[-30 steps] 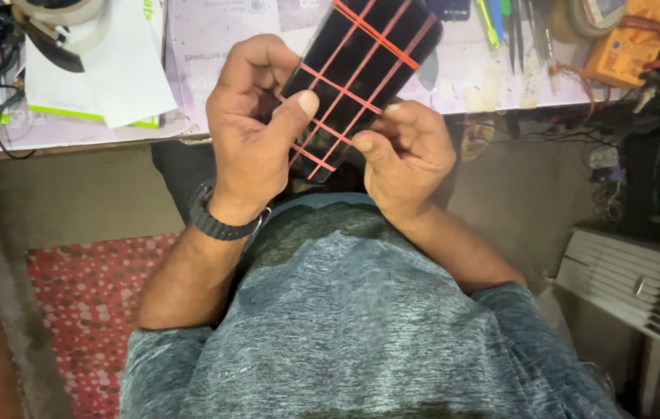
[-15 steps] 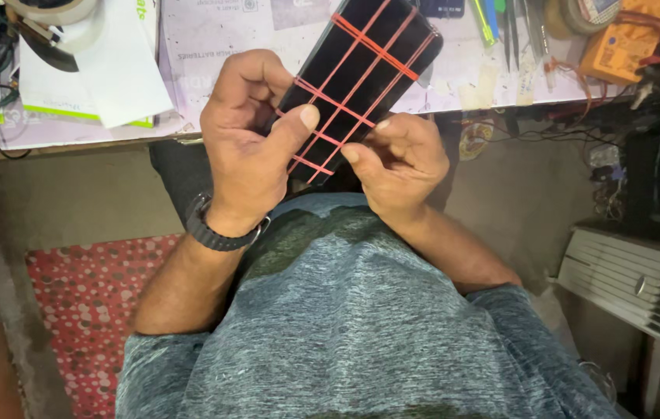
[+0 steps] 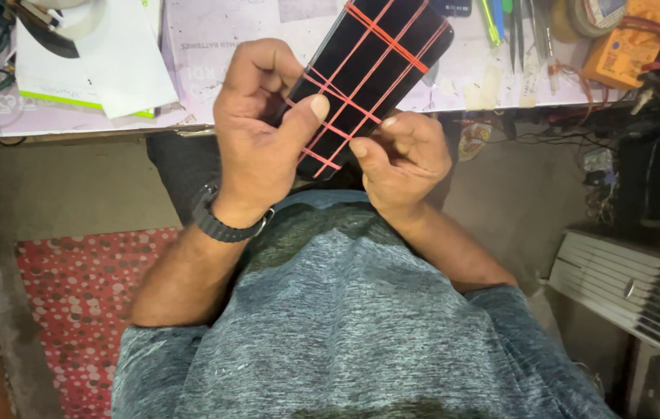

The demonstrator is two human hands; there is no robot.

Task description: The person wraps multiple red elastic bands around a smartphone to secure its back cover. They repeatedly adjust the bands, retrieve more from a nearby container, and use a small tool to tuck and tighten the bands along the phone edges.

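Barely shifted since a second ago, your two hands keep the black phone (image 3: 380, 74) tilted above the near edge of the workbench (image 3: 213, 46), its far end a touch further right than before.

Your left hand (image 3: 264, 136) is curled closed around the phone's left side, thumb laid across the glass on the red rubber bands (image 3: 361, 70) that cross it in a grid. Your right hand (image 3: 407, 155) is loosely closed at the phone's near right corner, thumb tip touching a band by the lower edge. A black wristwatch (image 3: 225, 221) sits on your left wrist. White papers (image 3: 97, 66) lie far left on the bench; tweezers (image 3: 520, 31) and an orange meter (image 3: 628, 39) lie far right.
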